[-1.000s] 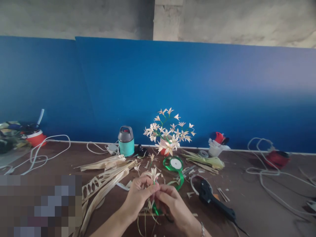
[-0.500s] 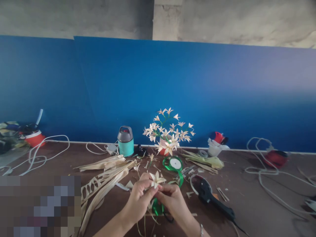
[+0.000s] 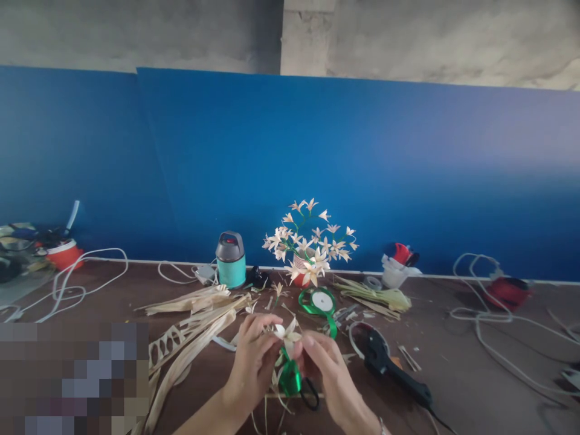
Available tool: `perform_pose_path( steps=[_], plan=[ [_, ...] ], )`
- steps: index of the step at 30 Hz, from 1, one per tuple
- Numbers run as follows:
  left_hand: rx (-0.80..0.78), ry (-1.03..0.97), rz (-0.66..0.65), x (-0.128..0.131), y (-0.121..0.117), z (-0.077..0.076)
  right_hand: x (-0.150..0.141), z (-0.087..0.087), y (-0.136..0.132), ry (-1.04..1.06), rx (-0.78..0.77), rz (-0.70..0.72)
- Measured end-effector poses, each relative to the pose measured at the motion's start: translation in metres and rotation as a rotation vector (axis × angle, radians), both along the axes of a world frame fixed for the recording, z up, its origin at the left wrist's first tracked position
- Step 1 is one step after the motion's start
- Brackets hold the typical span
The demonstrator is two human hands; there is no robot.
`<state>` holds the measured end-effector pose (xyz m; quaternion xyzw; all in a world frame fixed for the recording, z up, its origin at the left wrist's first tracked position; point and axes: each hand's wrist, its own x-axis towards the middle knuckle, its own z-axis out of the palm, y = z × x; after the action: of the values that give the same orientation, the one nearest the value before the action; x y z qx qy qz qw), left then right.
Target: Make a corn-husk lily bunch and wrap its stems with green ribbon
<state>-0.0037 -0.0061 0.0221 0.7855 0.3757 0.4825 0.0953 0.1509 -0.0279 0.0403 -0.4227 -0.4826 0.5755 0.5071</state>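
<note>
A pale flower of dried-husk petals [image 3: 292, 334] is held between my two hands, its face turned up. My left hand [image 3: 254, 356] pinches it at the left petals with thumb and fingertips. At the flower's right side, the closed fingers of my right hand [image 3: 330, 370] grip it low down, near the stem. Shiny green ribbon [image 3: 290, 378] hangs just below the flower, between the hands. A black loop [image 3: 310, 396] shows beneath my right hand. Ahead stands a pot [image 3: 302, 261] of similar flowers on green stems.
Dried husks [image 3: 194, 329] lie to the left. A ribbon spool [image 3: 322, 299] sits ahead, a black glue gun [image 3: 394, 368] to the right. Along the blue partition [image 3: 362, 169] stand a turquoise lantern-like device [image 3: 232, 269] and a white cup [image 3: 395, 272]. White cables [image 3: 480, 314] trail at far right.
The flower has tilted from upright to face me, and shifted slightly right. Both hands have loosened and spread a little apart, fingers moving up to its petals. More green ribbon shows below.
</note>
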Motion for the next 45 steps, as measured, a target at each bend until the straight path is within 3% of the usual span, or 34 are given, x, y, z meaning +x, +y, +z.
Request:
perform_pose_path(
  steps=[6,12,19,24,31,38,45],
  plan=[
    [0.001,-0.003,0.099,0.002,0.002,-0.012,-0.012,-0.003,-0.002,0.106,-0.151,0.053],
    [-0.083,-0.069,0.025,0.004,0.0,-0.012,-0.012,-0.015,0.003,-0.021,-0.053,0.052],
    [-0.022,0.025,0.042,0.002,0.006,-0.009,-0.002,0.006,0.001,-0.008,0.028,0.016],
    [0.002,0.012,0.038,0.002,0.007,-0.011,0.0,0.005,0.001,0.055,-0.01,-0.041],
    [-0.12,-0.055,-0.062,0.0,0.004,-0.007,-0.001,-0.009,0.006,0.12,-0.163,0.052],
    [-0.128,0.022,-0.127,0.0,0.006,-0.005,0.01,0.006,0.008,0.086,-0.046,-0.001],
    [-0.135,0.045,-0.193,0.0,0.006,-0.003,0.011,-0.009,0.013,0.022,-0.134,-0.044]
  ],
)
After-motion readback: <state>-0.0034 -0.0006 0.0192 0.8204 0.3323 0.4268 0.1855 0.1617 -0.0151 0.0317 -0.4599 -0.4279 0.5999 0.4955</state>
